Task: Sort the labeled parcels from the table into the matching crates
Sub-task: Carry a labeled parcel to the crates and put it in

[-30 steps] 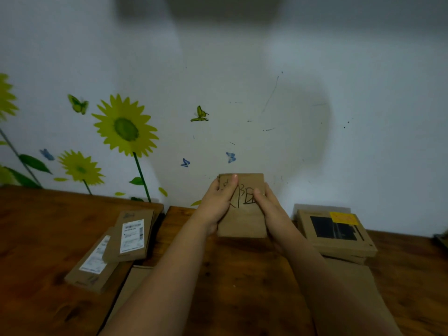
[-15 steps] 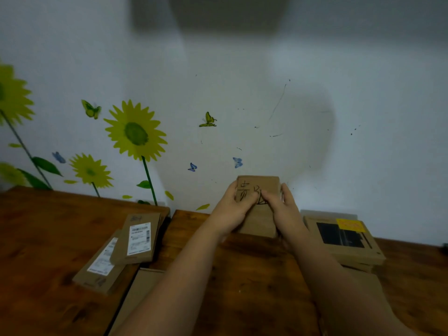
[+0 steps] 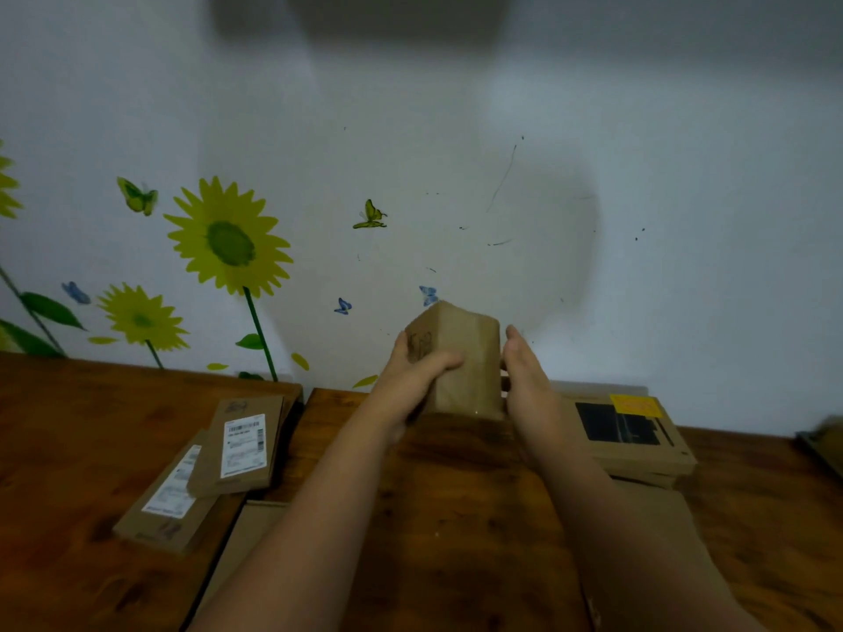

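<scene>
Head view is showing us a dark wooden worktop (image 3: 456, 517) running beneath the brown parcel (image 3: 465, 358). A white wall (image 3: 638, 175) with sunflower and butterfly decals is standing behind that parcel. Left of the parcel, a labelled flat parcel (image 3: 241, 444) is lying overlapped on a second labelled parcel (image 3: 169, 494). Right of it, a shallow box with a yellow sticker (image 3: 629, 431) is sitting on another carton. Our forearms are partly covering a flat cardboard sheet (image 3: 255, 522) nearer us than the parcel.

We are holding the parcel upright between both hands. The left hand (image 3: 410, 380) is wrapping its left face, thumb across the front. The right hand (image 3: 529, 380) is clasping its right edge. We cannot tell whether its base is touching the wood. It is plain matte cardboard, box-shaped, with black handwriting on the left face.
</scene>
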The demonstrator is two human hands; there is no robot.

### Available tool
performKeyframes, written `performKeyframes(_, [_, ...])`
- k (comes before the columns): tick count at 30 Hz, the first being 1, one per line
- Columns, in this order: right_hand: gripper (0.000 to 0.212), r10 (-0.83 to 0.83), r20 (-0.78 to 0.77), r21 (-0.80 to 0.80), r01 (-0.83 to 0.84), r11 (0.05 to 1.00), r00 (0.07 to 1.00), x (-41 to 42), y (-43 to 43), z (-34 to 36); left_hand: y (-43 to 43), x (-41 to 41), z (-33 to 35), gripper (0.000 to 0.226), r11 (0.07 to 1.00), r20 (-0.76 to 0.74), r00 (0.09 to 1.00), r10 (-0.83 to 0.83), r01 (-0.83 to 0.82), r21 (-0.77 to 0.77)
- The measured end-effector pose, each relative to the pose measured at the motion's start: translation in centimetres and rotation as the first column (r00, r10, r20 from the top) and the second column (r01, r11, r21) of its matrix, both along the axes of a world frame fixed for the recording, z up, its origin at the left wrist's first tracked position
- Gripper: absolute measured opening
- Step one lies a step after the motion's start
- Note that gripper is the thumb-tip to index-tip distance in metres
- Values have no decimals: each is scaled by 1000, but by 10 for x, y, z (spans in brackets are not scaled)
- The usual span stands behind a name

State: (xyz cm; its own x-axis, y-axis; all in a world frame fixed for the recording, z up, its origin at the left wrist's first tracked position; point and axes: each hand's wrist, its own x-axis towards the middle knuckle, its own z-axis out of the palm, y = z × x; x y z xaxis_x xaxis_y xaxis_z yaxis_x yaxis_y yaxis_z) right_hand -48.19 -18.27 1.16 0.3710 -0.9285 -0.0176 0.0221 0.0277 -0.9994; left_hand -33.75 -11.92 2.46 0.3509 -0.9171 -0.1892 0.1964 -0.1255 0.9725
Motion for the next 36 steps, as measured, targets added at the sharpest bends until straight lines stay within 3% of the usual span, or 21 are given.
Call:
performKeyframes(2, [66,-10,-25,31,11,999,1000,-3,-2,4,3,5,-5,60,998,-221,975,-23,10,-58])
performKeyframes(5, [81,26,-31,101,-22,995,999,-7,-2,12,8,3,-10,40,995,-475,879,-48,0,-100])
performKeyframes(9, [73,235,92,232,-250,940,968,-4,9,20,9,-2,-16,57,985,-652,757,-50,-70,-156])
performKeyframes(12, [71,259,209,323,-316,892,943,2,11,16,9,-5,-20,60,972,-715,691,-102,-84,-220])
performKeyframes(15, [63,238,277,315,-322,893,931,1,5,15,5,-3,-22,62,970,-697,703,-142,-42,-240])
performKeyframes(18, [60,221,302,283,-308,908,927,-4,2,16,-1,2,-21,60,979,-584,803,-116,-6,-203])
performKeyframes(24, [44,150,172,88,-167,982,974,-6,-6,14,-13,4,-22,48,989,-275,961,-28,-14,-149])
performKeyframes(28, [45,72,49,-14,-71,997,996,-11,-11,9,-18,2,-13,86,990,-154,987,38,-58,-128])
performKeyframes(30, [45,65,36,-55,-63,997,997,-12,-7,11,-22,1,-8,92,987,-76,997,10,-22,-161])
performKeyframes(33, [45,76,25,-113,-72,991,997,-11,-3,13,-28,1,-4,72,969,-21,1000,-6,1,-248])
performKeyframes(36, [47,66,63,-101,-59,993,996,-9,-4,13,-29,2,0,52,951,-108,994,2,-36,-308])
